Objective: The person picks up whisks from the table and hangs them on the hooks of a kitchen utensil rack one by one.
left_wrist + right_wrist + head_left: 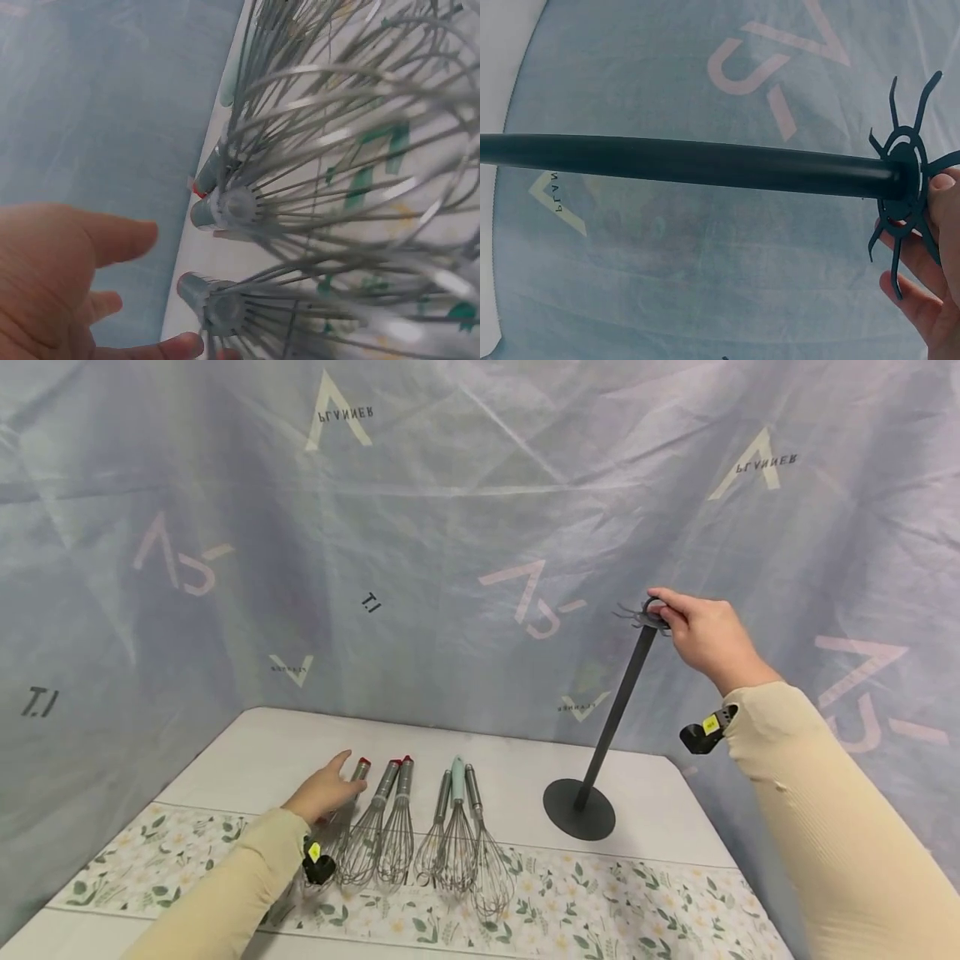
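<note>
Whisks (403, 783) by left hand (327, 789), stand (616, 717) under right hand (711, 633)

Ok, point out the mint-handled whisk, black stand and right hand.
Mint-handled whisk (458, 782): head view, on its handle.
Black stand (617, 716): head view, on its pole.
Right hand (711, 633): head view, on its back.
</note>
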Demonstrator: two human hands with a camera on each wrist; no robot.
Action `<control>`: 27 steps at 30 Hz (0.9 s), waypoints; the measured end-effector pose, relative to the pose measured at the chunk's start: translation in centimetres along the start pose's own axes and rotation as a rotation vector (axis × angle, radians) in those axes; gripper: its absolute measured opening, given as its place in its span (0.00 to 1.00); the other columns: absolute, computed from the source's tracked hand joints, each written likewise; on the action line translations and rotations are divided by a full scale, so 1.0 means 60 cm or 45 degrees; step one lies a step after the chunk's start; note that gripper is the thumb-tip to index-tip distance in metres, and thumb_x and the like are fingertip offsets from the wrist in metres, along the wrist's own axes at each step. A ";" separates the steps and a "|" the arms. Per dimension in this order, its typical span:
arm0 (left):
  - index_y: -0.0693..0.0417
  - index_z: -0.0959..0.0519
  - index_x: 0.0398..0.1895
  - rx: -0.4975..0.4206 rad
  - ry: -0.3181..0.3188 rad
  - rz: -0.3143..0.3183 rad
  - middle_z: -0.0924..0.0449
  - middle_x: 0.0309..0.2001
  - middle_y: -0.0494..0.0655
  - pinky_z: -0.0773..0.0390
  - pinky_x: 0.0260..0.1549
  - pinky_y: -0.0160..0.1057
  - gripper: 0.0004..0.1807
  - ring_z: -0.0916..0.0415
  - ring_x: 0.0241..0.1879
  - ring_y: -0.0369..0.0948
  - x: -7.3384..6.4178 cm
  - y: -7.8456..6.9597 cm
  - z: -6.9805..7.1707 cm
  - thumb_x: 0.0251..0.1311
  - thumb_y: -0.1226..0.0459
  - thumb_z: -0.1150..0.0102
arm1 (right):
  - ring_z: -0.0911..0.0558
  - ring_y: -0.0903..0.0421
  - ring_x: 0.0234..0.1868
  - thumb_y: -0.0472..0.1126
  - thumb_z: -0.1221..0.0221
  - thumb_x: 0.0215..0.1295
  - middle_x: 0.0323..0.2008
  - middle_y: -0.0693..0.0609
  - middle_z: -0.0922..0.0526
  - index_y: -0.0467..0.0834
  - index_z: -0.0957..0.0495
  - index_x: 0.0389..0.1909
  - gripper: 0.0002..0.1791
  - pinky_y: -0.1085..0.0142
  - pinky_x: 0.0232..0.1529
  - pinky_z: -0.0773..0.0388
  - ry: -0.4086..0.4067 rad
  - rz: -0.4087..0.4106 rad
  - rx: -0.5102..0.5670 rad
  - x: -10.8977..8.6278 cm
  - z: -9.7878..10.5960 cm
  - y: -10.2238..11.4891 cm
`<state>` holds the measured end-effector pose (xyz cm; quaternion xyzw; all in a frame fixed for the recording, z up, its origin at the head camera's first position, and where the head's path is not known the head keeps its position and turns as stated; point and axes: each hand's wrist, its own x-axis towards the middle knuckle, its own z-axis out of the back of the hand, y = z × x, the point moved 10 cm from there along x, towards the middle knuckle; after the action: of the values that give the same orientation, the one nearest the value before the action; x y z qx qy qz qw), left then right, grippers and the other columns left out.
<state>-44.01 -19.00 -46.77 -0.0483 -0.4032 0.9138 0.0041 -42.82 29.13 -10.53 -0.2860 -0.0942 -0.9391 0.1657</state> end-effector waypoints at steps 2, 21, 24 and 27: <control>0.64 0.56 0.80 0.022 0.013 -0.014 0.43 0.71 0.78 0.24 0.49 0.63 0.46 0.27 0.57 0.68 0.006 0.005 -0.006 0.69 0.57 0.41 | 0.18 0.38 0.43 0.40 0.53 0.81 0.57 0.37 0.19 0.47 0.30 0.73 0.23 0.48 0.37 0.30 -0.020 -0.006 -0.004 -0.001 0.001 -0.002; 0.70 0.33 0.70 -0.040 -0.066 0.081 0.29 0.62 0.74 0.19 0.36 0.51 0.34 0.20 0.45 0.54 0.016 0.038 -0.013 0.59 0.69 0.36 | 0.18 0.36 0.49 0.39 0.54 0.81 0.56 0.38 0.17 0.47 0.30 0.72 0.22 0.47 0.41 0.26 -0.047 0.010 0.008 0.003 0.000 0.003; 0.70 0.33 0.70 -0.057 -0.065 0.087 0.28 0.62 0.73 0.19 0.37 0.50 0.34 0.21 0.44 0.54 0.018 0.038 -0.013 0.59 0.69 0.36 | 0.17 0.36 0.48 0.39 0.54 0.81 0.57 0.39 0.17 0.47 0.30 0.72 0.22 0.48 0.40 0.27 -0.042 0.004 0.006 0.002 0.000 0.001; 0.71 0.33 0.69 -0.062 -0.075 0.081 0.29 0.61 0.74 0.19 0.39 0.52 0.34 0.21 0.47 0.57 0.019 0.037 -0.008 0.59 0.70 0.37 | 0.18 0.36 0.49 0.40 0.54 0.81 0.57 0.39 0.18 0.48 0.30 0.72 0.22 0.47 0.40 0.27 -0.031 -0.004 0.010 0.002 -0.003 -0.001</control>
<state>-45.04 -20.13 -48.83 -0.0343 -0.4235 0.9045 -0.0378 -43.02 29.11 -10.61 -0.2968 -0.1003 -0.9354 0.1640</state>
